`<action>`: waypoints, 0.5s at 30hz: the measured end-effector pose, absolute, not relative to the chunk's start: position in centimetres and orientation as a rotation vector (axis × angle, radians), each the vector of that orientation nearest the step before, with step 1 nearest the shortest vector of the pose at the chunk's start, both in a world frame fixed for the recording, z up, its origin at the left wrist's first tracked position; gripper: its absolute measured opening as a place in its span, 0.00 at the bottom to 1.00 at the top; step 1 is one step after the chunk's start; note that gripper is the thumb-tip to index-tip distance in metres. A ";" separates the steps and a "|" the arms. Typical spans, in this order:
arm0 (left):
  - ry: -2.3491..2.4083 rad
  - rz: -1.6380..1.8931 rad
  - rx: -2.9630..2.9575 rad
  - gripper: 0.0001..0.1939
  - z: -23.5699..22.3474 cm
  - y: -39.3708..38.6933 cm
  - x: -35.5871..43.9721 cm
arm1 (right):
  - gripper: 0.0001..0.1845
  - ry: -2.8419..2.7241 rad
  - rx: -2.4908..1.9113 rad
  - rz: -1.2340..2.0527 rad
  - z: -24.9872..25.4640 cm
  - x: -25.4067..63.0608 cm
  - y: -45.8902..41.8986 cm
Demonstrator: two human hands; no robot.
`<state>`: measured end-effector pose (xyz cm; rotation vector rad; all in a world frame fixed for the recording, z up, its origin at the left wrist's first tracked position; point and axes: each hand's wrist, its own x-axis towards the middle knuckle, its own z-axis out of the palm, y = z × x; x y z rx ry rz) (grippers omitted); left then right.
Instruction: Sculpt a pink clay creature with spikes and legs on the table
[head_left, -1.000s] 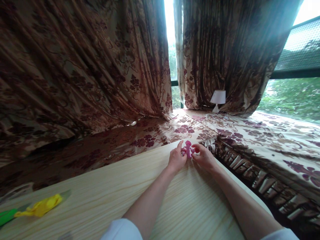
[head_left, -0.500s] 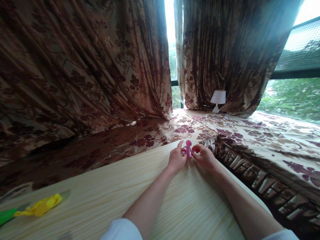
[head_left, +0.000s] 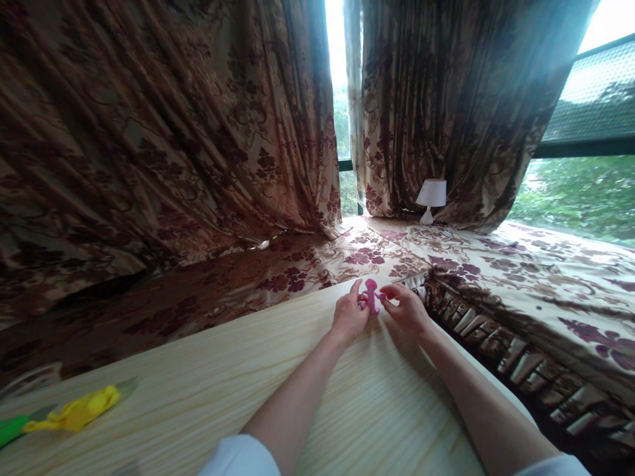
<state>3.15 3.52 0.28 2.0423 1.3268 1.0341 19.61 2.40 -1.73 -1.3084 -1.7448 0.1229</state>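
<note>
A small pink toy-like object (head_left: pixel 372 294) stands at the far corner of the light wooden table (head_left: pixel 208 390). My left hand (head_left: pixel 348 314) pinches it from the left, forefinger raised along its side. My right hand (head_left: pixel 407 309) grips it from the right with curled fingers. Both forearms stretch forward across the tabletop. The lower part of the pink object is hidden between my fingers.
A yellow limp item (head_left: pixel 79 410) and a green one (head_left: pixel 10 428) lie at the table's left edge. A floral-covered window seat (head_left: pixel 520 277) runs behind and to the right, with a small white lamp (head_left: pixel 430 198) on it. Heavy floral curtains (head_left: pixel 173 132) hang beyond.
My hands and the pink object stay in nearly the same place; the fingers shift slightly around it.
</note>
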 end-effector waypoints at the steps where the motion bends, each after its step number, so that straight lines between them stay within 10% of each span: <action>1: 1.326 1.033 2.041 0.34 0.3 3.5 3.1 | 0.11 -1.732 -1.311 0.127 -1.8 19.5 2.4; 15: 1.361 1.019 2.020 0.33 0.5 3.4 3.1 | 0.15 -1.781 -1.299 0.203 -2.3 18.1 3.7</action>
